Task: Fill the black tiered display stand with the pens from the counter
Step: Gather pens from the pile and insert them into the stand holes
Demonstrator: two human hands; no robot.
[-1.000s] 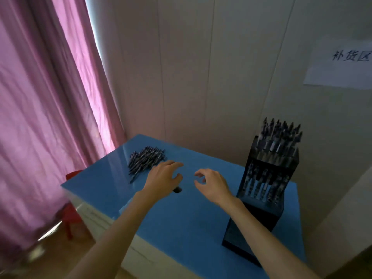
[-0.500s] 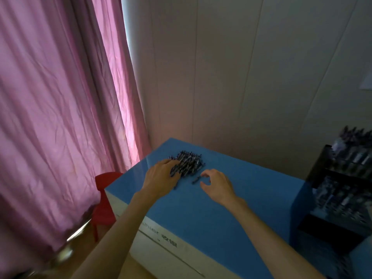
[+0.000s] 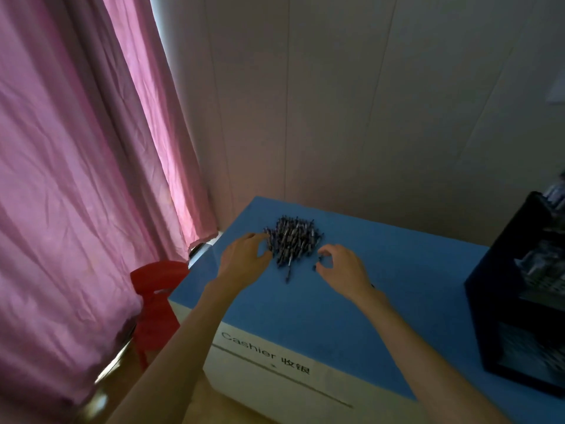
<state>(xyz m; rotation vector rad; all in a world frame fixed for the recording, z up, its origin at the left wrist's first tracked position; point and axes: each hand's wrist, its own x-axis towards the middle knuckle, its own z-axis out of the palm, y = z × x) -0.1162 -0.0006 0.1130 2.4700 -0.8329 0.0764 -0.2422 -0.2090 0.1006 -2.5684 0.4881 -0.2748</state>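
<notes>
On the blue counter top [image 3: 305,307] near the wall, a heap of dark slim pens [image 3: 293,240] lies between two hands: the left hand [image 3: 244,261] touches its edge with loose fingers, the right hand [image 3: 342,270] pinches a stray pen. A hasty grab could scatter pens; the black tiered display stand [image 3: 516,301] sits well apart.

Looks like a small shop: white front panel [image 3: 275,371] under the blue tabletop [image 3: 305,307] printed "Cashier", black display stand [image 3: 501,301] of pens, pink curtain [image 3: 76,179] alongside.
</notes>
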